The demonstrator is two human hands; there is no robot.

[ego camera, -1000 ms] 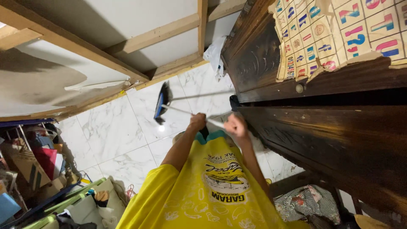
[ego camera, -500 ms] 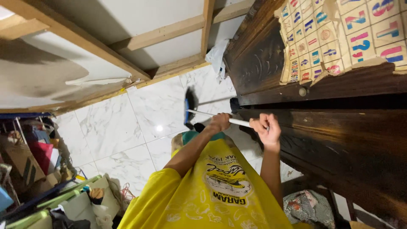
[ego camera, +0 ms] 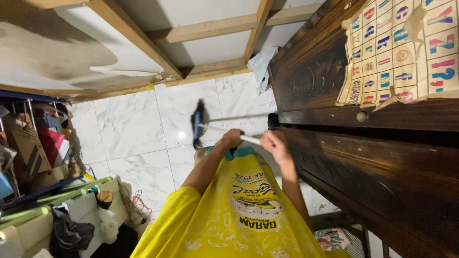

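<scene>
Both of my hands grip the thin white handle [ego camera: 217,129] of a broom, and my arms reach out from a yellow printed shirt [ego camera: 239,215]. My left hand [ego camera: 233,139] holds the handle nearer the head. My right hand [ego camera: 274,143] holds it further back, close to the dark wooden door [ego camera: 363,172]. The broom's dark head [ego camera: 198,123], which has a blue part, rests on the white marble-patterned floor tiles [ego camera: 138,129]. The head looks blurred.
The carved dark door fills the right side and carries a torn chart of coloured letters and numbers [ego camera: 401,52]. A white plastic bag [ego camera: 261,64] lies by the door's base. Boxes, green rails and clothes [ego camera: 57,205] crowd the left. A wooden-framed white wall [ego camera: 201,28] runs along the top.
The broom head swung right across the tiles, then back left. My hands followed it, first toward the door and now back away from it.
</scene>
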